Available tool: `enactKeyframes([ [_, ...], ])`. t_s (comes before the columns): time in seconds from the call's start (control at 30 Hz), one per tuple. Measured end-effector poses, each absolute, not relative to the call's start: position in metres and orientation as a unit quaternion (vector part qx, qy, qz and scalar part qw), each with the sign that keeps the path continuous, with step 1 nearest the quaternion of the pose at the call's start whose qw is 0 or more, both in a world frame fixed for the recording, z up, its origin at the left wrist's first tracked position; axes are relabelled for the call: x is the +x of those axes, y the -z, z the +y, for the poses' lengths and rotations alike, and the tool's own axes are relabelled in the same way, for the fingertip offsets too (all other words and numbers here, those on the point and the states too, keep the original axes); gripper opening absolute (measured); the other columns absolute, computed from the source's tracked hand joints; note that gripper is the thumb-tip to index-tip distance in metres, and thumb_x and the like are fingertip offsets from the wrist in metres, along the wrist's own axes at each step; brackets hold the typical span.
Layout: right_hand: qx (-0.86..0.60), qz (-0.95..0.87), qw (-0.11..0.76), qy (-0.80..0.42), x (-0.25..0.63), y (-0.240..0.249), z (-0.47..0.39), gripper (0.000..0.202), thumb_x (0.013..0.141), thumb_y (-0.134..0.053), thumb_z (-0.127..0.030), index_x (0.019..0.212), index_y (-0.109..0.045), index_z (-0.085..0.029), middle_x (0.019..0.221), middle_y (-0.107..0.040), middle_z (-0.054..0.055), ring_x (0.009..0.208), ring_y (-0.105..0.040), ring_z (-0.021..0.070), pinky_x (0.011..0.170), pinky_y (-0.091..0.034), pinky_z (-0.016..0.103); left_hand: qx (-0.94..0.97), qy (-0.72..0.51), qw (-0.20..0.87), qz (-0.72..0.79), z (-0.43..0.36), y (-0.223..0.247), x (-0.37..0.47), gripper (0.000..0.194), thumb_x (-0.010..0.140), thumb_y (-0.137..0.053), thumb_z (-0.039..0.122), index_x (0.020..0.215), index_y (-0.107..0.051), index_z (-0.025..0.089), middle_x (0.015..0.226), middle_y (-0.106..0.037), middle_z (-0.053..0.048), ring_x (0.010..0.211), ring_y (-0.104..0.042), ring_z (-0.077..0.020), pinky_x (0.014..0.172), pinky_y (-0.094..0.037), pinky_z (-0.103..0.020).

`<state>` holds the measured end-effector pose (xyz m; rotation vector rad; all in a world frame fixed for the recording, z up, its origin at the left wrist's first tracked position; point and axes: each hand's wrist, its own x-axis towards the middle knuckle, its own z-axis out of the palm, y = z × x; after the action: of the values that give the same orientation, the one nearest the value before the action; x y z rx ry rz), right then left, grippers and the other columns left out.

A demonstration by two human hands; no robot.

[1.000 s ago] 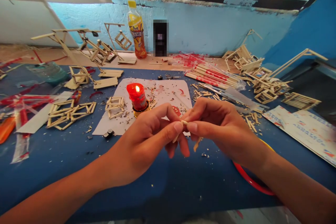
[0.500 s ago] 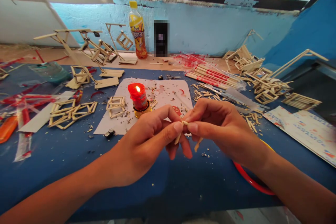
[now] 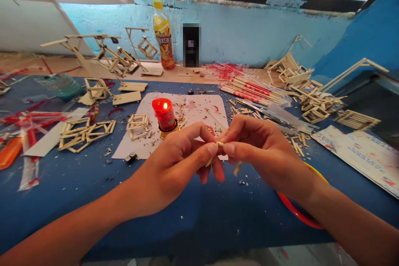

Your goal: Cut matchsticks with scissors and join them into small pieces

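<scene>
My left hand and my right hand meet over the front right part of a pale sheet. Thumbs and fingertips of both pinch a small pale wooden piece between them. One thin stick end shows below my left thumb, and another pale strip hangs under my right hand. Fingers hide most of the pieces. Behind my left hand, a lit red candle stands in a gold holder on the sheet. Left of the candle sits a small stick frame.
Stick structures stand at the left and right. A drink bottle is by the wall. Wrapped sticks and a blade lie behind my right hand. A red-yellow ring is under my right forearm.
Both hands have shifted very slightly upward, still pinching the small piece. The stick end below my left thumb shows less than before.
</scene>
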<state>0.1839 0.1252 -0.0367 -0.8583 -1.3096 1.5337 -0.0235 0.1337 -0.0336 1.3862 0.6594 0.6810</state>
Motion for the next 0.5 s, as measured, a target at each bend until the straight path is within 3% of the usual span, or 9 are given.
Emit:
enactKeyframes([
  [0.1,-0.404,-0.569,0.455,-0.553,0.193,0.031,0.131,0.014,0.089,-0.081,-0.029,0.082,-0.072,-0.022,0.075,-0.071,-0.003,0.066,-0.062,0.0107,0.060,-0.048,0.022,0.630,-0.265,0.657,0.319,0.123,0.028,-0.030,0.025,0.109,-0.055,0.038,0.091,-0.060,0.022,0.080,-0.070,0.002,0.073,-0.058,-0.0126,0.069,-0.048,-0.023],
  [0.2,-0.444,-0.688,0.309,-0.483,0.201,0.031,0.133,0.010,0.094,-0.072,-0.025,0.084,-0.073,-0.022,0.078,-0.071,-0.002,0.073,-0.063,0.0144,0.068,-0.048,0.028,0.655,-0.149,0.660,0.337,0.106,0.027,-0.043,0.031,0.110,-0.047,0.045,0.095,-0.061,0.022,0.084,-0.070,-0.001,0.077,-0.059,-0.0163,0.073,-0.048,-0.028],
  [0.3,-0.460,-0.768,0.167,-0.414,0.202,0.038,0.129,0.010,0.095,-0.070,-0.023,0.087,-0.076,-0.023,0.085,-0.074,0.001,0.081,-0.064,0.0177,0.069,-0.043,0.029,0.652,-0.117,0.657,0.359,0.094,0.034,-0.054,0.031,0.111,-0.043,0.048,0.101,-0.060,0.023,0.085,-0.069,-0.001,0.079,-0.059,-0.0181,0.076,-0.047,-0.031],
  [0.37,-0.468,-0.748,0.169,-0.440,0.199,0.044,0.125,0.007,0.097,-0.069,-0.027,0.095,-0.074,-0.024,0.081,-0.072,-0.001,0.075,-0.061,0.0159,0.063,-0.040,0.028,0.621,-0.143,0.677,0.370,0.093,0.041,-0.058,0.030,0.110,-0.046,0.048,0.102,-0.059,0.023,0.085,-0.068,-0.001,0.079,-0.058,-0.0179,0.075,-0.047,-0.030],
  [0.5,-0.428,-0.621,0.284,-0.592,0.195,0.049,0.128,0.011,0.097,-0.072,-0.032,0.097,-0.071,-0.022,0.065,-0.054,-0.007,0.057,-0.047,0.0095,0.052,-0.035,0.022,0.532,-0.242,0.724,0.367,0.103,0.050,-0.053,0.027,0.107,-0.056,0.046,0.098,-0.059,0.021,0.083,-0.068,-0.001,0.073,-0.056,-0.0149,0.070,-0.046,-0.028],
])
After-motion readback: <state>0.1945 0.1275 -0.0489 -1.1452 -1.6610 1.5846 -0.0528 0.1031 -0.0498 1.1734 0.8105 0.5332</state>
